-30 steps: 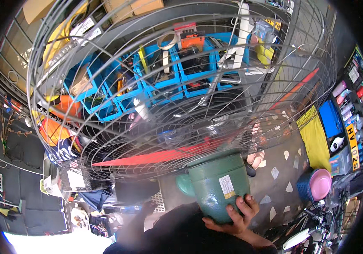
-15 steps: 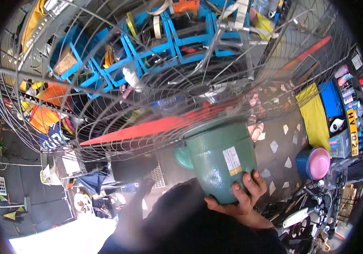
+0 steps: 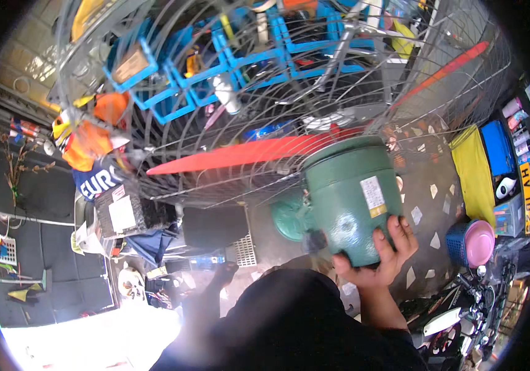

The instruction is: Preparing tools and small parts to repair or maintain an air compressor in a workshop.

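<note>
A large fan with a wire cage and red blades fills the upper middle. Behind its hub sits a green, hammered-finish motor housing with a white label. My right hand cups the rounded end of this housing, thumb on one side and fingers on the other. Beside the housing is a smaller green round part. My left hand seems to be low at the left, near a white grid basket; it is blurred and its fingers cannot be made out.
Blue storage bins show through the cage. A taped black box lies at left. On the right are a yellow cloth, a pink basin on a blue basket and a motorbike. Light pieces dot the dark floor.
The fan and its green motor housing have shifted right and slightly up in view, with my right hand still on the housing. The bins and left-side objects have also shifted right.
</note>
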`<control>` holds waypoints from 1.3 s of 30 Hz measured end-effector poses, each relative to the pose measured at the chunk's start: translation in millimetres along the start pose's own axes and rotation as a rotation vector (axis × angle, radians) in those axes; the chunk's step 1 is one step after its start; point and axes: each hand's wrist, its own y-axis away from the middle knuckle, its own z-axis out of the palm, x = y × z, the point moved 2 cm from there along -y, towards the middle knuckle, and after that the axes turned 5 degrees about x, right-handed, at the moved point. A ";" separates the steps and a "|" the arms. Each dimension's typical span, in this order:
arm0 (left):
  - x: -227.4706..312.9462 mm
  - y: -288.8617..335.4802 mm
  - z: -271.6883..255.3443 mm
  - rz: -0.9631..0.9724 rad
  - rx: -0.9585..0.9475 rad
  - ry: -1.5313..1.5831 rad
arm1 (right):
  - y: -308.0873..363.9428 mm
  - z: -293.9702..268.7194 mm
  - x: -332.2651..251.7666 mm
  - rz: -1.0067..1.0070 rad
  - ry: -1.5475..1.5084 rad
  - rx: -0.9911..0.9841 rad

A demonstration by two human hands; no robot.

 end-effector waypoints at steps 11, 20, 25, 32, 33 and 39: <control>-88.2 72.3 27.9 -0.061 0.057 0.122 | -6.9 11.4 -16.6 -0.093 -0.040 0.264; -232.8 176.8 52.6 -0.317 0.032 0.351 | -9.0 16.5 -32.9 -0.099 -0.025 0.320; -252.1 228.1 63.9 -0.551 0.003 0.525 | -1.0 19.9 -29.4 -0.119 -0.005 0.363; -336.5 260.8 103.7 -0.346 -0.023 0.360 | -0.4 30.6 -41.1 -0.097 -0.028 0.355; -334.3 259.3 104.8 -0.354 -0.027 0.356 | 3.0 29.9 -38.3 -0.097 -0.034 0.343; -269.2 245.2 82.1 -0.564 0.079 0.738 | 15.5 12.6 -25.1 -0.041 -0.018 0.329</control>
